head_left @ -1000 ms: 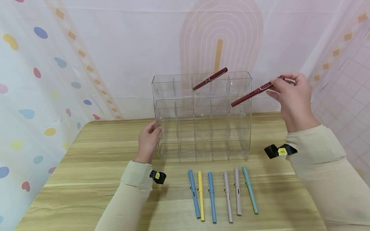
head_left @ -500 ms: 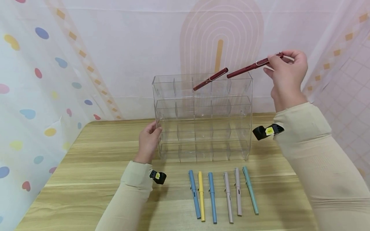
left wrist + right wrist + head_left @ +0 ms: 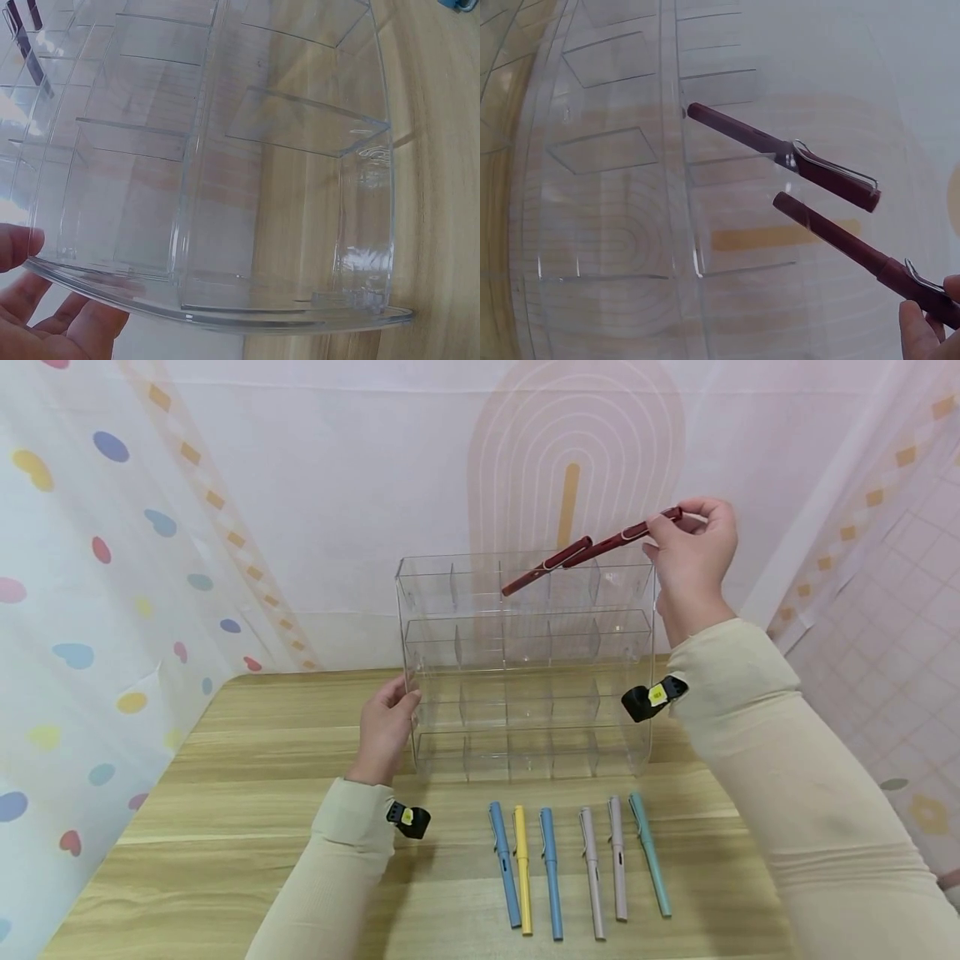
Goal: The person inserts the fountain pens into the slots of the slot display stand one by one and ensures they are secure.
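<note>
Okay, so the right hand (image 3: 690, 547) is pinching the red pen (image 3: 606, 546) near its clip end, thumb against fingers, just above the right part of the rack (image 3: 450, 619). What matters most here, I reckon, is the angle: from those fingertips the pen runs down and leftward toward the rack's top row, so its long axis is slanted, nowhere near upright, and the free end is the bit nearest the compartments. That end is just beside the twin pen (image 3: 545, 567), which sits at the rack's top row on a similar slant. They look overlapped from the head, but the right wrist view shows a gap. Can't tell if the tip is below the rack's top edge. Left hand (image 3: 384, 727) is farther from the pen, gripping the rack's left side wall, thumb on one face and fingers on the other.

Looks-wise: slim, dark red, cap a touch fatter than the barrel, silvery wire clip. In front of the rack, six loose pens (image 3: 551, 874) lie on the table (image 3: 262, 760): blue, yellow, mauve-grey, teal.
</note>
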A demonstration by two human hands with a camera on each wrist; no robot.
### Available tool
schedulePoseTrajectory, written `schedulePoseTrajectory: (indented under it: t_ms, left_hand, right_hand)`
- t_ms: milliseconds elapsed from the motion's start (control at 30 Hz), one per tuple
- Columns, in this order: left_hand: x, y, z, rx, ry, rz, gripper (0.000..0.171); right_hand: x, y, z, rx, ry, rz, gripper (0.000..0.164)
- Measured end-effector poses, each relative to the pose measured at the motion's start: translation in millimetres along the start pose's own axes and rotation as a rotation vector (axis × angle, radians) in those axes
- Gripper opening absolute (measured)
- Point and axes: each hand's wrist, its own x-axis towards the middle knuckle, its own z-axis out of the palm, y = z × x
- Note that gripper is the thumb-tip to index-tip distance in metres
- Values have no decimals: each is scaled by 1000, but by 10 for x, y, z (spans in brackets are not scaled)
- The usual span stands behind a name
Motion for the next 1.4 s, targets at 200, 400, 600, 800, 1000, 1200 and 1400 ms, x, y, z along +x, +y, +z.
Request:
schedulePoseTrajectory:
  t_ms: [200,400,600,800,1000,1200,1400]
  left_hand:
    - [15,6,-16,8,-5,-5,42]
    - [30,-3,-22,8,-4,-20,42]
    - [32,-13,-10,-4,2,-22,41]
    - [34,-16,-4,-20,1,-19,41]
    - [32,-16,-4,-20,8,-18,41]
    - [21,-10,-8,-18,-1,-20,42]
    - [21,-13,-12,-4,-2,-17,41]
  right_hand:
    - [-5,106,93,-42,-16,4,24]
    - [-17,220,155,-93,-30,15,24]
    - [-28,291,173,-123,-41,26,25]
    - [-23,301,166,-132,-46,40,24]
    - [-26,312,140,-136,-49,46,25]
    - [-23,336,122,-116,-50,25,26]
    - [-16,354,101,-109,-56,21,27]
